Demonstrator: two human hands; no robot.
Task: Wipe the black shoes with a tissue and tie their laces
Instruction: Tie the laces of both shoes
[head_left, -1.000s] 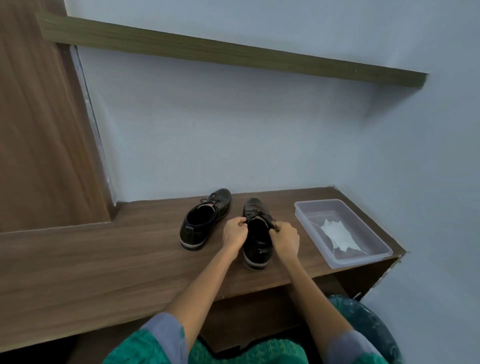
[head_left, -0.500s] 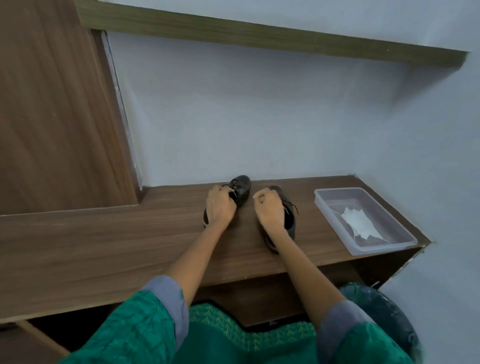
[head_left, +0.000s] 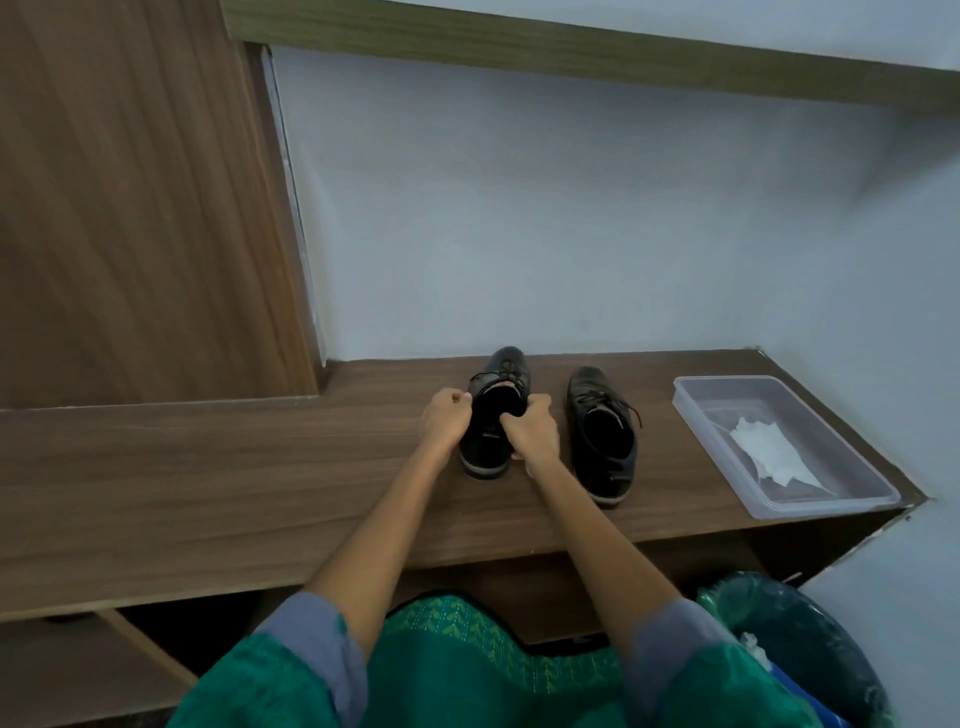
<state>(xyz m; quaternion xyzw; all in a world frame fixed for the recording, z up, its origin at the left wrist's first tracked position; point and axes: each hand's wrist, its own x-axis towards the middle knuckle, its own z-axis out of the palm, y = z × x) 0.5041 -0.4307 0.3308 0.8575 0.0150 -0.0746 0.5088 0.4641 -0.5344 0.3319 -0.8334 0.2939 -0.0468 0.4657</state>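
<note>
Both hands now moved to the left shoe (head_left: 500, 384): left hand (head_left: 445, 420) and right hand (head_left: 531, 429) fingers pinch its laces on the desk (head_left: 208, 467).

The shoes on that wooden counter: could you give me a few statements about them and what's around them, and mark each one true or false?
1. Both hands are at the left shoe. True: the left hand and right hand sit either side of its opening.
2. The right shoe is being held. False: it stands alone on the counter, untouched.
3. The tissue lies in the clear plastic tray. True.
4. The tray sits between the two shoes. False: it is to the right of both.
5. The shoes' toes point toward the wall. True.
</note>
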